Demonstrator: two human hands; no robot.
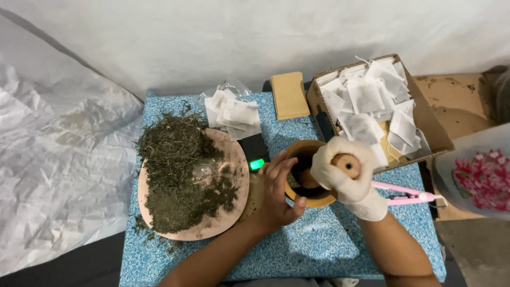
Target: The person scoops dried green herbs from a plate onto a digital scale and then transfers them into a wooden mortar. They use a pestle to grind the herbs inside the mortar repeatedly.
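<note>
Our right hand (348, 183), wrapped in a white glove, grips a wooden pestle (346, 165) upright inside a wooden mortar (313, 197). Our bare left hand (279, 191) curls around the mortar's near rim, steadying it on the blue speckled bench (319, 244). Just left sits a round board (234, 212) heaped with dried green herb (178, 165). Behind lie loose white sachets (234, 114) and a cardboard box (433, 127) of more; pink scissors (406, 194) rest to the right. We judge a hard, off-centre push could tip the mortar or pinch our left fingers at the rim.
</note>
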